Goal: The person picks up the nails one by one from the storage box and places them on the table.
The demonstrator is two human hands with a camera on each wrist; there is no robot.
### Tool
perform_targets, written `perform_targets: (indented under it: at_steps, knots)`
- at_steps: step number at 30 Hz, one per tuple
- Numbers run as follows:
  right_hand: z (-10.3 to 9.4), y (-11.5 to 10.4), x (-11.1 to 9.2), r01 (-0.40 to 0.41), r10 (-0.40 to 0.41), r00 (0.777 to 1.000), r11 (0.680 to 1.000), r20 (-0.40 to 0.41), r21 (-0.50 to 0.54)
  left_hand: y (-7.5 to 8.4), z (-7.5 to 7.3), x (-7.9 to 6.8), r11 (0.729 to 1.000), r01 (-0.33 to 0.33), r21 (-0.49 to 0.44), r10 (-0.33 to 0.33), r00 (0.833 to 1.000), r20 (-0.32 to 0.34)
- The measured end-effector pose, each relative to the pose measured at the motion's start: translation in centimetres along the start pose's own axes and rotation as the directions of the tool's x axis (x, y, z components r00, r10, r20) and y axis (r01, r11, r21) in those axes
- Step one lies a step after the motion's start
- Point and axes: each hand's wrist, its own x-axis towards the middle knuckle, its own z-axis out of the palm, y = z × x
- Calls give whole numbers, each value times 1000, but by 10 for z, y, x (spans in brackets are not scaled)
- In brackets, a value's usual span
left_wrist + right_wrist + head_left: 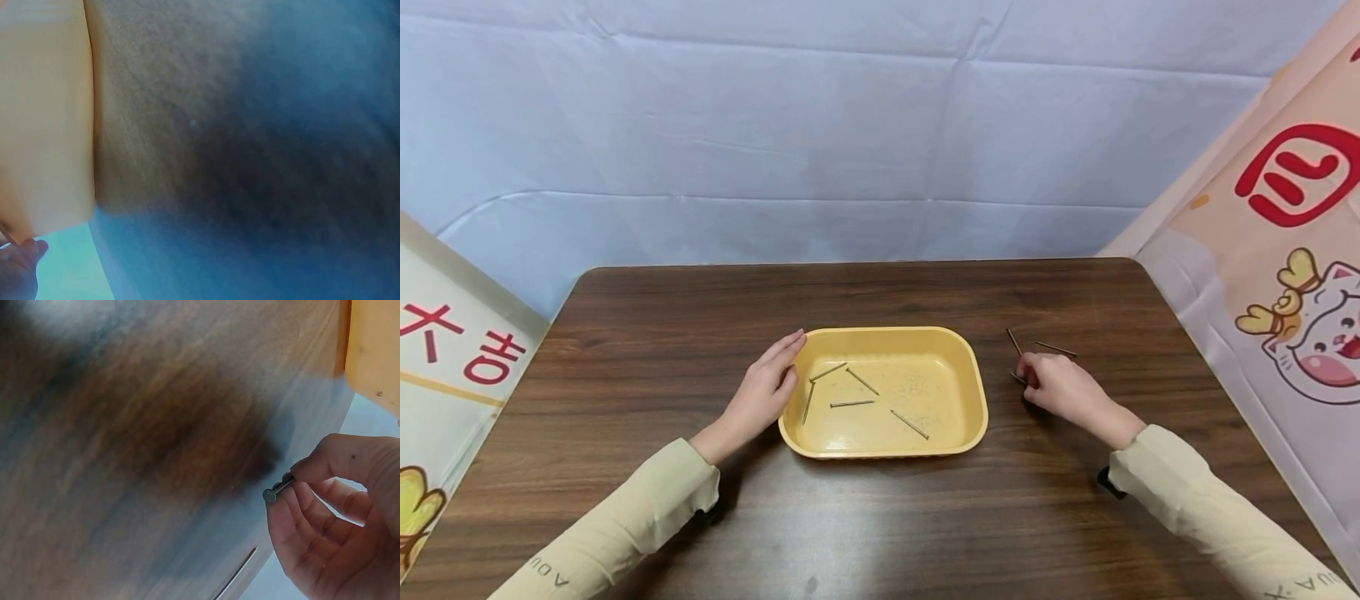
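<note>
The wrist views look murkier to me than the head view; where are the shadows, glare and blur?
Head view: pale glare on the table below the yellow tray in the picture; left wrist view: table soft and blurred, with a dark shadowy patch and blue tint; right wrist view: nail and right hand fairly crisp, table soft and unevenly dark.

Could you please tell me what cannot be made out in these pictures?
Held nail, right wrist view: far end hidden by the right hand.
Loose nail, right wrist view: one end cut off by the bottom edge.
Left hand, left wrist view: mostly cut off at the lower-left corner.
</note>
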Motion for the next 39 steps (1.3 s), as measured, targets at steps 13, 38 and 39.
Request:
perform_targets:
  at_steps: [13, 38, 39]
  knots:
    - [5, 4, -1, 1, -1, 1000, 1000, -13, -7, 1, 0, 0, 1000, 14, 0, -14, 1000, 7]
    - [-9, -6, 4, -36, 37, 999, 999, 24, -31, 0, 1, -1, 1000, 20, -5, -20, 1000, -2]
    - [-9, -7, 5, -38, 39, 999, 999, 25, -30, 0, 1, 0, 1000, 17, -6, -17, 1000, -2]
